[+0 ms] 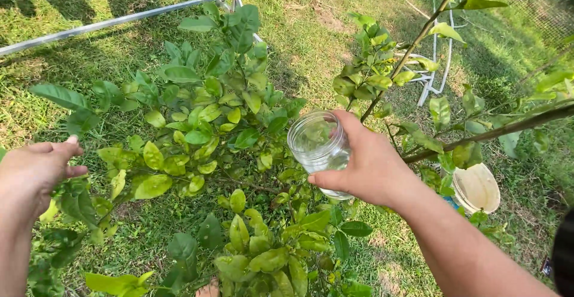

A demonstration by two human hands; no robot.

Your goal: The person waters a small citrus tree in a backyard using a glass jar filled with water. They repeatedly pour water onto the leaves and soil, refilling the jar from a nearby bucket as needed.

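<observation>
My right hand [371,168] grips the jar [318,147] tilted over the shrub [209,129] — fingers wrapped round it; my left hand [36,168], fingers loosely curled, parts leaves [75,204].

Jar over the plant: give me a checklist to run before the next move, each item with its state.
1. Right hand grips the jar: ok.
2. Jar holds water: ok, partly filled.
3. Jar mouth uncovered: ok, no lid in view.
4. Jar sits above the plant: ok.
5. Left hand on the leaves at the plant's edge: ok; whether it grips them, cannot tell.
6. Soil at the stem base visible: not ok, foliage hides it.
</observation>
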